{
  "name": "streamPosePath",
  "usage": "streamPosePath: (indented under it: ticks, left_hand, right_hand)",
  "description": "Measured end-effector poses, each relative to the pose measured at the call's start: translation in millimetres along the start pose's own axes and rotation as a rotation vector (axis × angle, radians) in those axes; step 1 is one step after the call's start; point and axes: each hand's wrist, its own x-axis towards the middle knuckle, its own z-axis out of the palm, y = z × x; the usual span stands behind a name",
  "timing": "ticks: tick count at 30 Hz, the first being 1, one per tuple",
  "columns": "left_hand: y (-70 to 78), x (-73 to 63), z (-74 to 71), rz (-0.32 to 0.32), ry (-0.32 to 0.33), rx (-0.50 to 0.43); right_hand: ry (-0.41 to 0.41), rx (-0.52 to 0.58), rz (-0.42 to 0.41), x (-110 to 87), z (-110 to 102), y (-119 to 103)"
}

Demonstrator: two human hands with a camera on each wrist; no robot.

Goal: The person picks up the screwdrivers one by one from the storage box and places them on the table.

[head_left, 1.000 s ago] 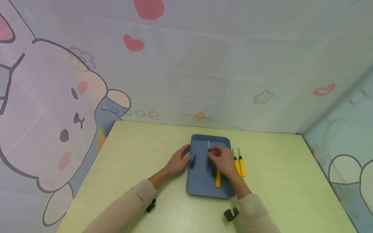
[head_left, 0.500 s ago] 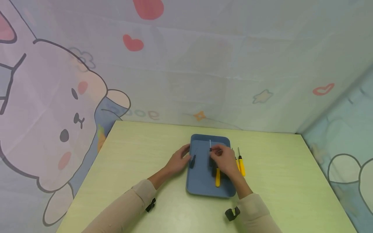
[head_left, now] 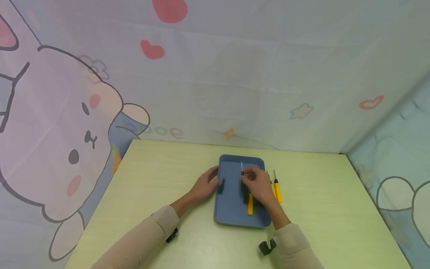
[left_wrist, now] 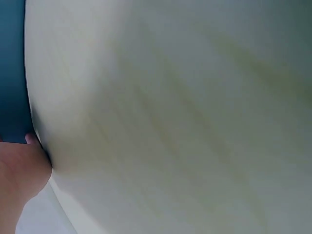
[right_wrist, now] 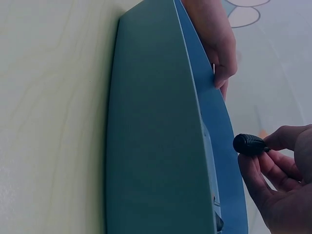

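Within right hand (head_left: 258, 184) — ribbed black handle (right_wrist: 249, 145)

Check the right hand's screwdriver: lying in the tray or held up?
Held up: right wrist view shows the right hand pinching the black screwdriver above the blue tray.

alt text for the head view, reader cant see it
A person's right hand holds a black screwdriver over a blue tray while the left hand holds its left side. A second black screwdriver and a yellow handle show inside; two yellow screwdrivers lie on the table to its right.
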Motion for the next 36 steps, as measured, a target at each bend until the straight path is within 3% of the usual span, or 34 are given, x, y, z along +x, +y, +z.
streamPosePath:
  ticks: [10,36]
  left_hand:
    - [-0.4,0.5,0.0,-0.001,-0.006,0.000]
    - [0.9,-1.3,1.9,0.005,0.025,0.025]
  right_hand:
    - [0.006,-0.005,0.000,0.1,3,2]
    - [-0.015,0.008,0.007,5.0,-13,8]
